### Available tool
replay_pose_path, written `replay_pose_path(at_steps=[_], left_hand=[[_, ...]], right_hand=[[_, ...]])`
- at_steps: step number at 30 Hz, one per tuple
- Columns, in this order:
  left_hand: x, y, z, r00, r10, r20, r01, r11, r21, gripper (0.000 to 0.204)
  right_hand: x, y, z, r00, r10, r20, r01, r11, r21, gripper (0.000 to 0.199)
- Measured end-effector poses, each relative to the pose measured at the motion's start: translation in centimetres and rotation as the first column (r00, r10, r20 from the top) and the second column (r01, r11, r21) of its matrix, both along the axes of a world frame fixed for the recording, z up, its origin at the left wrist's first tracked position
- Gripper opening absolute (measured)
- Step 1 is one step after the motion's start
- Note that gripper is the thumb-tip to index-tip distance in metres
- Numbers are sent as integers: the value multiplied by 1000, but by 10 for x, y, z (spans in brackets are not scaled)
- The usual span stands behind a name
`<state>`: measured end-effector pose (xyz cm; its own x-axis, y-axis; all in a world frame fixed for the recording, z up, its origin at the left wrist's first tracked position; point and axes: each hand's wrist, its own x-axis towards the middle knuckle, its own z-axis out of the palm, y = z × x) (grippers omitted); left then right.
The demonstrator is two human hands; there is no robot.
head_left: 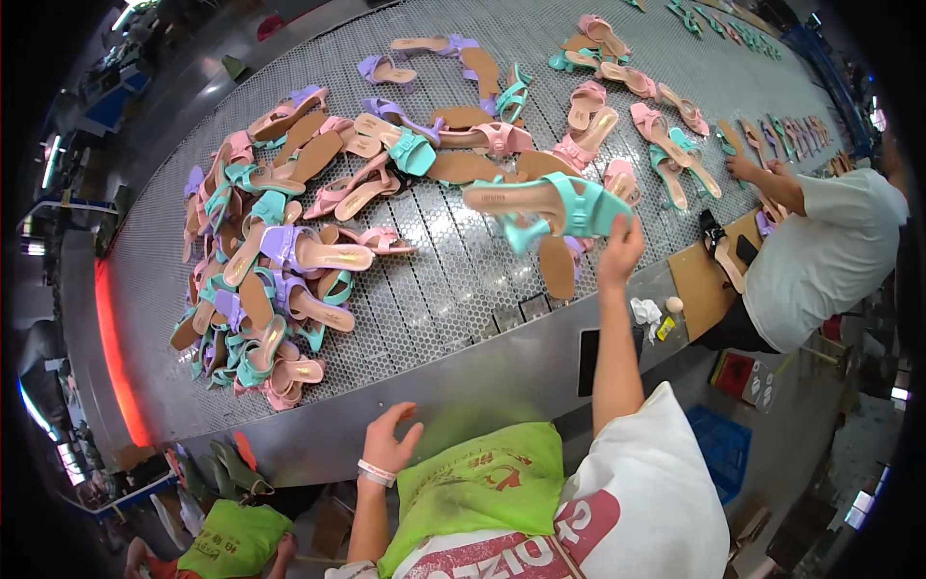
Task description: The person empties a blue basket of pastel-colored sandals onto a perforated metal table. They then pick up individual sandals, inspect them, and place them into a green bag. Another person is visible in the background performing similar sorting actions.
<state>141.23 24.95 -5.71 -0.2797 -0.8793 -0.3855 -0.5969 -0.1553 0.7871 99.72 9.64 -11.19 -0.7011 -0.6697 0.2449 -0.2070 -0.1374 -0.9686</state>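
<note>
My right hand (620,253) grips the toe end of a turquoise heeled sandal (579,201), held up over the conveyor. The sandal's beige insole faces up and its heel points down toward the left. My left hand (391,439), with a band at the wrist, is empty, fingers apart, just off the conveyor's near edge. Under the raised sandal lies another one (557,268), its tan sole showing. Farther left, a large heap of pink, lilac and turquoise sandals (289,251) lies jumbled, some soles up and some insoles up.
The perforated metal conveyor (434,280) has a plain metal near rim (463,372). More sandals (666,125) lie scattered toward the far right. A co-worker in a white shirt (820,251) stands on the right beside a brown board (704,289). Another person in a green apron (231,540) is at lower left.
</note>
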Motion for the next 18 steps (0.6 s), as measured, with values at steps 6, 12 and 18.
replay_pose_path(at_steps=[6,12,18], left_hand=[[-7,-41,-41,969,37,-244,-46,998,-31,41],[-70,-92,-77,934,-140,-328,111,988,-108,60],[-47,-78,-138,873,102,-477,128,896,426,43]], right_hand=[[1,31,10,974,144,-174,-119,982,146,26],[69,38,-5,891,453,7,-428,836,342,28],[97,73,-34,907,389,-160,-272,831,485,36]])
